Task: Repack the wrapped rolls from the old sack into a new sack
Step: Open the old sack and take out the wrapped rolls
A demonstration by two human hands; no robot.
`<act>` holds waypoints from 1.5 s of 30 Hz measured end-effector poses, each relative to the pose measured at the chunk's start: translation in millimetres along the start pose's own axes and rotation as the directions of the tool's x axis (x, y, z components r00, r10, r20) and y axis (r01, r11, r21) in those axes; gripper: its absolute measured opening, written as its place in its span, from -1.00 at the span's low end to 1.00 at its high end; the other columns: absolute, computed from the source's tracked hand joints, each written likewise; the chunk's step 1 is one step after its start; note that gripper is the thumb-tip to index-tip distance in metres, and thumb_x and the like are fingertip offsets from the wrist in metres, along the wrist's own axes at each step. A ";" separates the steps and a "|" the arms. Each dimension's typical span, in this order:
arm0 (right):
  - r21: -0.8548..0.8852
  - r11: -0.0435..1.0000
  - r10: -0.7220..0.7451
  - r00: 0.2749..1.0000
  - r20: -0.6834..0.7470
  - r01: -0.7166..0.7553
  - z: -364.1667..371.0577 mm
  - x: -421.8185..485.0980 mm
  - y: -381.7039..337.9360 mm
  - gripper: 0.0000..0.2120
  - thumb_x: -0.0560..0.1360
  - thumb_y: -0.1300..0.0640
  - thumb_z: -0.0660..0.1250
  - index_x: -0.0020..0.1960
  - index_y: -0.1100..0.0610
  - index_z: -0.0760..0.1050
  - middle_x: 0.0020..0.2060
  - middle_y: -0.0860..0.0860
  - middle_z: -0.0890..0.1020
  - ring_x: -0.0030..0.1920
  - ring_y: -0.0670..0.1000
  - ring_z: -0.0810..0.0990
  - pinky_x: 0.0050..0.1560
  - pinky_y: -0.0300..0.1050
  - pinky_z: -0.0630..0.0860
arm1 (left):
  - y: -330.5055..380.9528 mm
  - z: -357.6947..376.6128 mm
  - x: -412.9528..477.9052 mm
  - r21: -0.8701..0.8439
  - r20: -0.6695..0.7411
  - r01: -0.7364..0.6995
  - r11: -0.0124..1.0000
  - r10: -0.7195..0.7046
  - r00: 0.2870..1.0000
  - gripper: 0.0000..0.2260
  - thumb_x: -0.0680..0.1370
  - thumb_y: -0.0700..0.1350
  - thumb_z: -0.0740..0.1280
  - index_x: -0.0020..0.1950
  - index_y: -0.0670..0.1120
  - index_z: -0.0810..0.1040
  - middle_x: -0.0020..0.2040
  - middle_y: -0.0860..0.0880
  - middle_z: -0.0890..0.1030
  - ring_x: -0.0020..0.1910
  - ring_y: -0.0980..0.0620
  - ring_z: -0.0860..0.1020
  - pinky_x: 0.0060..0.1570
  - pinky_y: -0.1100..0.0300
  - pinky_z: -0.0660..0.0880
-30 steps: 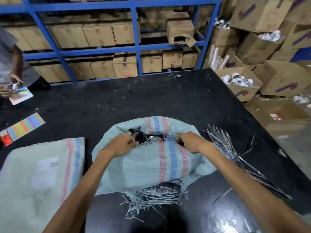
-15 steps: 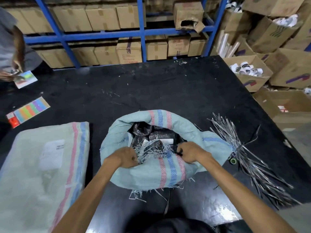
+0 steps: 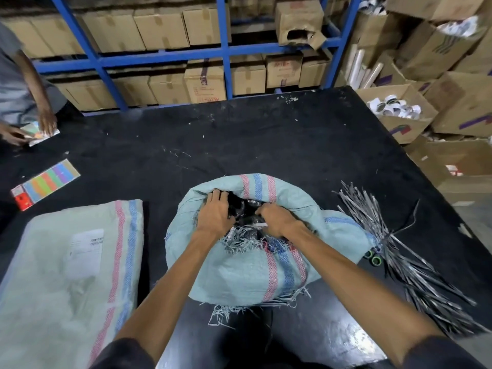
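Both hands have gone from the edge into the mouth of the old sack [image 3: 239,275]. The right hand [image 3: 277,219] curls its grip on the black wrapped rolls [image 3: 245,209]. The left hand [image 3: 215,214] reaches in, its grip unclear. The new sack [image 3: 66,262] lies at nine o'clock, so unloading looks ready to start.

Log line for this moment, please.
old sack: mouth open, frayed | left hand: fingers inside mouth | right hand: curled on black-wrapped rolls | new sack: flat, at left

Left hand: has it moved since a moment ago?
Yes. The left hand went from the old sack's frayed near edge forward into its mouth, fingers reaching the far rim.
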State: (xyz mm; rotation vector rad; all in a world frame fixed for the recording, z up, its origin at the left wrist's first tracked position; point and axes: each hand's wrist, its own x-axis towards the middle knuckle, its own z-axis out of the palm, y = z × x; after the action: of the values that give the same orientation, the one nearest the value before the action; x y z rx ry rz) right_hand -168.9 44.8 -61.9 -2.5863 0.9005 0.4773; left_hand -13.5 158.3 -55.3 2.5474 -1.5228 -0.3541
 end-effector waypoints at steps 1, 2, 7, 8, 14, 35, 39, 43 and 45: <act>-0.028 1.000 -0.008 1.000 0.010 0.008 3.1 8.3 0.4 -0.48 0.49 0.09 0.46 0.42 0.09 0.45 0.27 0.13 0.56 0.26 0.17 0.56 0.28 0.11 0.52 | -1.1 4.6 4.6 0.031 0.016 0.017 0.999 -0.017 1.000 -0.36 0.43 0.01 0.51 0.40 -0.16 0.34 0.31 -0.15 0.41 0.32 -0.16 0.40 0.26 -0.04 0.45; -0.057 0.998 -0.012 1.000 0.017 0.013 3.3 13.8 0.1 -0.46 0.51 0.03 0.45 0.45 0.09 0.42 0.31 0.13 0.52 0.31 0.17 0.51 0.30 0.14 0.49 | -2.2 6.7 9.4 0.058 0.024 0.029 0.998 -0.031 0.999 -0.31 0.41 0.05 0.52 0.41 -0.15 0.31 0.31 -0.15 0.40 0.32 -0.16 0.39 0.26 -0.03 0.43; -0.182 0.983 -0.006 0.997 0.077 0.020 5.1 51.4 8.5 -0.37 0.56 0.08 0.38 0.56 0.09 0.22 0.46 0.13 0.39 0.45 0.18 0.36 0.42 0.16 0.34 | -7.7 11.2 47.6 0.132 0.011 0.006 0.991 -0.007 1.000 -0.25 0.38 0.15 0.53 0.40 -0.16 0.29 0.29 -0.16 0.42 0.29 -0.15 0.40 0.25 -0.03 0.43; -0.211 0.977 0.000 0.994 0.109 0.023 2.8 58.2 9.9 -0.34 0.56 0.06 0.39 0.57 0.08 0.19 0.46 0.13 0.39 0.45 0.17 0.37 0.42 0.17 0.32 | -9.1 11.4 55.2 0.134 0.002 0.003 0.991 -0.003 1.000 -0.26 0.38 0.18 0.52 0.39 -0.15 0.30 0.29 -0.15 0.43 0.28 -0.15 0.40 0.24 -0.03 0.43; -0.244 0.968 0.014 0.956 0.293 0.061 4.8 85.5 16.9 -0.26 0.50 -0.03 0.44 0.57 0.05 0.17 0.41 0.10 0.45 0.40 0.14 0.43 0.47 0.23 0.23 | -15.9 17.7 89.4 0.109 0.047 0.032 0.993 -0.038 0.998 -0.16 0.37 0.16 0.55 0.47 -0.17 0.25 0.37 -0.17 0.39 0.37 -0.16 0.36 0.35 -0.03 0.38; 0.822 0.569 -0.316 0.916 0.248 -0.026 -89.1 -22.8 42.7 -0.31 0.28 0.25 0.62 0.36 0.15 0.48 0.25 0.06 0.65 0.29 0.08 0.60 0.35 0.07 0.50 | -21.2 -151.0 14.8 -0.494 0.119 0.051 0.868 0.009 0.993 -0.43 0.15 0.04 0.70 0.09 0.02 0.61 -0.03 0.10 0.68 -0.02 0.14 0.63 -0.11 0.27 0.52; 0.933 0.359 -0.376 0.917 0.136 0.009 -106.9 -60.6 14.8 -0.34 0.32 0.32 0.55 0.38 0.21 0.45 0.28 0.16 0.61 0.29 0.14 0.58 0.29 0.07 0.53 | -37.5 -193.6 -31.6 -0.605 0.051 0.076 0.792 -0.057 0.997 -0.38 0.17 0.20 0.66 0.15 0.08 0.59 0.05 0.10 0.69 0.06 0.11 0.64 0.15 0.07 0.56; 0.946 0.306 -0.420 0.907 0.036 0.104 -108.7 -91.6 -38.2 -0.44 0.38 0.41 0.43 0.33 0.11 0.47 0.22 0.04 0.65 0.24 0.00 0.62 0.15 -0.13 0.57 | -59.5 -203.1 -95.4 -0.636 -0.013 0.092 0.766 -0.129 0.992 -0.42 0.20 0.15 0.67 0.14 0.12 0.58 0.02 0.12 0.69 0.02 0.14 0.64 0.05 0.16 0.55; 0.927 0.361 -0.491 0.866 0.100 0.098 -99.8 -104.1 -66.8 -0.49 0.42 0.45 0.41 0.29 0.11 0.48 0.16 -0.02 0.67 0.17 -0.09 0.65 0.07 -0.23 0.57 | -73.0 -197.1 -130.6 -0.595 -0.006 0.104 0.797 -0.134 0.991 -0.46 0.21 0.11 0.69 0.12 0.11 0.58 -0.01 0.14 0.69 -0.02 0.18 0.65 0.03 0.18 0.56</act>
State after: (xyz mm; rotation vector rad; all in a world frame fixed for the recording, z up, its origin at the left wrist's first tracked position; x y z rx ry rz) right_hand -183.4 104.5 84.7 -1.4725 0.3228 0.2219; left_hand 43.5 309.8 131.9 2.1220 -1.0119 -0.6638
